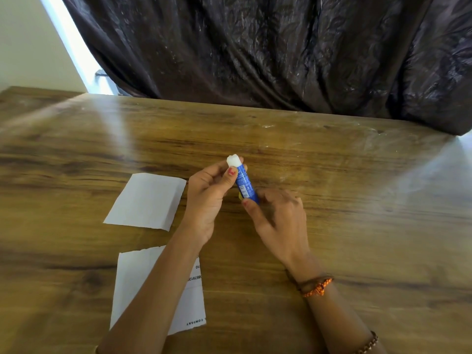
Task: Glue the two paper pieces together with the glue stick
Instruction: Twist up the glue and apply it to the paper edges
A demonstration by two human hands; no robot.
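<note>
A blue glue stick (244,183) is held above the wooden table (332,187), uncapped, with white glue showing at its far end. My left hand (208,198) grips its upper part between thumb and fingers. At the stick's lower end, my right hand (277,215) pinches the base. A plain white paper piece (146,200) lies flat to the left of my hands. A second white paper piece (134,279) with printed text lies nearer to me, partly hidden under my left forearm. The cap is not visible.
A dark crinkled curtain (268,52) hangs behind the table's far edge. A pale wall (28,42) shows at the upper left. Bracelets sit on my right wrist (315,286).
</note>
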